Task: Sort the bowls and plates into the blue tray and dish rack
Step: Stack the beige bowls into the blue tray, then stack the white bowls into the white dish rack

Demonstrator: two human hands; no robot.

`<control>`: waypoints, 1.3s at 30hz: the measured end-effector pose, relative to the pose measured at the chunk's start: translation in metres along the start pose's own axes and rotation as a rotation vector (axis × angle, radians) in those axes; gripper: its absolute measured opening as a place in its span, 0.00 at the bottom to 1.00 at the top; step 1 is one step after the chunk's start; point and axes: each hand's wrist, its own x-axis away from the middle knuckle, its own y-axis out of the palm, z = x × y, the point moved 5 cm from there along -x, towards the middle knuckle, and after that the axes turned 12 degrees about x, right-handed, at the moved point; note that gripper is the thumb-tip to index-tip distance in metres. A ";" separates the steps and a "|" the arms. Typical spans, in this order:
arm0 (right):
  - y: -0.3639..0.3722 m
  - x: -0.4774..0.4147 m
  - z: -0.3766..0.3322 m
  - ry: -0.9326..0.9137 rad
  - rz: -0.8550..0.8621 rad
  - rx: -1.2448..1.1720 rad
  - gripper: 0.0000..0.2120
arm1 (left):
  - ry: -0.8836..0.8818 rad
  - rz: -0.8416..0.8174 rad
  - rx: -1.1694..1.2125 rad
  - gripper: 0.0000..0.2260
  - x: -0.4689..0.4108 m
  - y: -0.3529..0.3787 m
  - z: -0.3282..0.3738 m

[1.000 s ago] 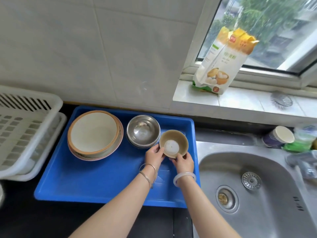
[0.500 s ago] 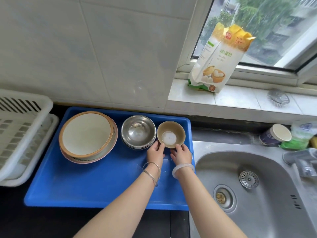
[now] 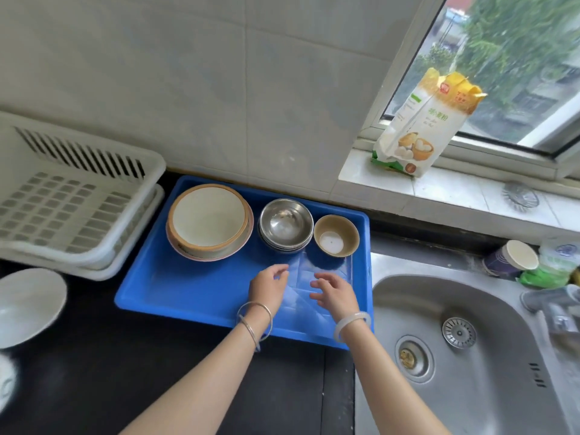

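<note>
The blue tray [image 3: 188, 287] lies on the dark counter. Along its far side stand a stack of brown-rimmed plates [image 3: 208, 219], stacked steel bowls [image 3: 285, 224] and a small brown bowl [image 3: 336, 235] with a white bottom. My left hand [image 3: 268, 285] and my right hand [image 3: 334, 291] hover over the tray's near right part, fingers apart, holding nothing, a little short of the brown bowl. The white dish rack [image 3: 72, 196] stands left of the tray with nothing visible in it. A white bowl [image 3: 26, 304] sits on the counter at the far left.
A steel sink [image 3: 464, 346] lies right of the tray. A paper cup [image 3: 510, 259] and green items stand behind the sink. A flour bag [image 3: 420, 127] leans on the tiled window sill. Another white dish edge [image 3: 4, 384] shows at the lower left.
Both hands let go of the small brown bowl, which now rests in the tray beside the steel bowls, and drew back toward me. The view shifted right, bringing the white bowl into sight.
</note>
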 end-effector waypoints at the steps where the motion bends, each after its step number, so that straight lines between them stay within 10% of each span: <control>1: 0.008 0.009 -0.004 -0.028 -0.025 0.043 0.11 | 0.017 0.021 -0.019 0.13 0.008 -0.014 0.000; 22: 0.349 0.127 -0.092 -0.355 -0.540 0.593 0.17 | 0.004 1.078 0.046 0.15 0.185 -0.344 -0.133; 39: 0.403 0.104 -0.120 -0.023 -0.452 0.146 0.09 | -0.176 1.021 0.660 0.22 0.184 -0.388 -0.194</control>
